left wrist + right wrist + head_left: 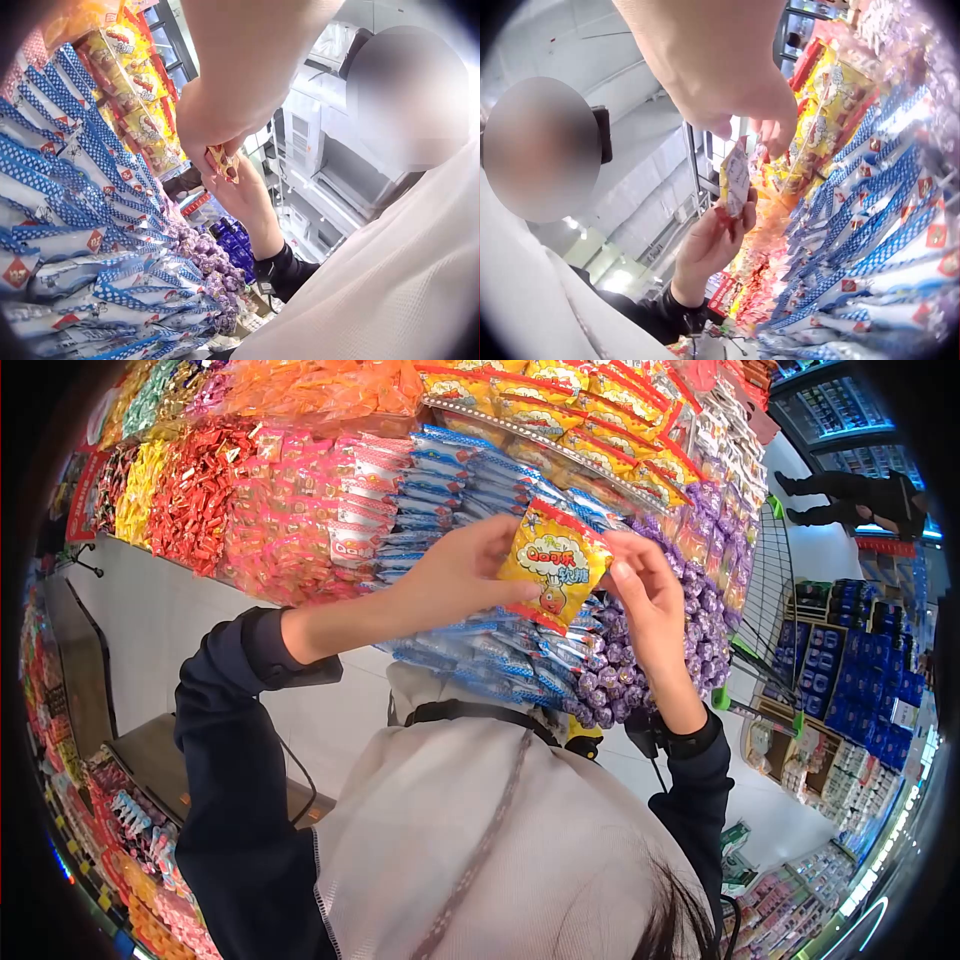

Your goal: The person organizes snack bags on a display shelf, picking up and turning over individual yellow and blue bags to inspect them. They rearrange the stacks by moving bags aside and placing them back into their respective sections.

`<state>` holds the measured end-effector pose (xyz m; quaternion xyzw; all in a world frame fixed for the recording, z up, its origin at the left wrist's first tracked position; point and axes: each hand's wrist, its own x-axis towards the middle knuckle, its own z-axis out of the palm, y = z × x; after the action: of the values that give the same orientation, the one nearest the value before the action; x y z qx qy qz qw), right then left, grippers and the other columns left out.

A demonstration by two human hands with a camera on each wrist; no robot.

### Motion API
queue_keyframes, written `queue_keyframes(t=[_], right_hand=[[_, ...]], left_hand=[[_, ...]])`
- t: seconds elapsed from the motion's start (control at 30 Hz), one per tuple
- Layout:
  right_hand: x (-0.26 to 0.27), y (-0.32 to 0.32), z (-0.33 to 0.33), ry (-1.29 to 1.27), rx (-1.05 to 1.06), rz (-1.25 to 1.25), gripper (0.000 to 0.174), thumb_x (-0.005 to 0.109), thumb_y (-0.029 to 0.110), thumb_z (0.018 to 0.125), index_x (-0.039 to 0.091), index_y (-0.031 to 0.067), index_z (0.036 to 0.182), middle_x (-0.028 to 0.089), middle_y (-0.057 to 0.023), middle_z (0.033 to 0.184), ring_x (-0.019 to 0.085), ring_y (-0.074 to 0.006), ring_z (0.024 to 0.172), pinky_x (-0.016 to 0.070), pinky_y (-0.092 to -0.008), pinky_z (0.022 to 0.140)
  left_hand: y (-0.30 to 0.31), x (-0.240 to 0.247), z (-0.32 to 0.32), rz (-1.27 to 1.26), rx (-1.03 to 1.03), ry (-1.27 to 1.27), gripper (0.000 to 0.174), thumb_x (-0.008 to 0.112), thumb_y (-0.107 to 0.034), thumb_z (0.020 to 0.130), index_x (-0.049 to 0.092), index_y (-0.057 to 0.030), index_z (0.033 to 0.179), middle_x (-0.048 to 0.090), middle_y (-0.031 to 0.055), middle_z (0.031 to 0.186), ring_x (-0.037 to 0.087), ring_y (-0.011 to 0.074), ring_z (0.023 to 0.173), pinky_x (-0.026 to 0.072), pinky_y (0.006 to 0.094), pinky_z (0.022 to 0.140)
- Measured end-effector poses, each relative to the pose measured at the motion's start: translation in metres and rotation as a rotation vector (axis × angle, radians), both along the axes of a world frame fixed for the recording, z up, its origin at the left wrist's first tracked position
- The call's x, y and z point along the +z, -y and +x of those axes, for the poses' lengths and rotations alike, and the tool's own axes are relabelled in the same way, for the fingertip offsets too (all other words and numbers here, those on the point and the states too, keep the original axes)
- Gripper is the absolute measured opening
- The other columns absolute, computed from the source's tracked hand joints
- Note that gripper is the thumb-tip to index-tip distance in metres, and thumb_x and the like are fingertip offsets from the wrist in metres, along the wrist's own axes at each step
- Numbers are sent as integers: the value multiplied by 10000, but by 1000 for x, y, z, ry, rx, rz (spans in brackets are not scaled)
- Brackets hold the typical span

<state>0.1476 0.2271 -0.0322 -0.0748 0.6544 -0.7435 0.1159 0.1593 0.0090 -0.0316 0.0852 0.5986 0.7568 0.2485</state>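
Observation:
A yellow and red candy packet (556, 568) is held up in front of the chest in the head view. My left hand (468, 572) grips its left side, the thumb lying across the front. At the packet's right edge, my right hand (648, 592) pinches with thumb and fingers. From the left wrist view, the packet (223, 162) appears edge-on between both hands. In the right wrist view its back faces the camera, the packet (736, 180) standing between the left hand (706, 244) below and the right hand (742, 97) above.
Blue and white packets (480, 650) lie beneath the hands, with purple wrapped candies (650, 660) to their right. Similar yellow packets (600, 420) fill a raised shelf behind. Pink and red candies (290, 520) spread leftward. A wire cart (765, 595) and a person in dark clothes (860, 500) are at right.

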Motion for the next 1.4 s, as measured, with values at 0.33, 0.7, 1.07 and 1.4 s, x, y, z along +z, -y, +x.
queue_keyframes(t=[0.33,0.7,1.07,1.4], right_hand=[[-20,3,-3,284,-37,-174,65,562,94,847,576,33,833,626,-57,883,603,-90,753,531,-238,632],[-23,0,-10,481,28,-369,74,535,80,850,561,12,867,621,-115,910,632,-161,773,563,-281,593],[-16,8,1,402,118,-116,224,563,69,838,532,19,1054,608,-72,1022,601,-117,864,522,-247,710],[-20,7,0,459,96,-103,216,551,35,829,535,29,1044,622,-73,977,616,-114,807,528,-215,593]], left_hand=[[-1,-18,12,-19,-27,46,402,582,6,805,380,6,1152,562,102,1082,550,106,967,469,215,798],[-3,-19,7,-29,-60,49,414,559,25,810,360,10,1173,575,121,1066,560,114,961,472,209,789],[-1,-29,4,14,-15,89,412,561,29,808,361,2,1167,574,138,1073,569,137,963,470,230,817],[-1,-27,1,44,-10,173,407,579,15,797,372,27,1148,602,137,1022,571,134,941,469,242,783]])
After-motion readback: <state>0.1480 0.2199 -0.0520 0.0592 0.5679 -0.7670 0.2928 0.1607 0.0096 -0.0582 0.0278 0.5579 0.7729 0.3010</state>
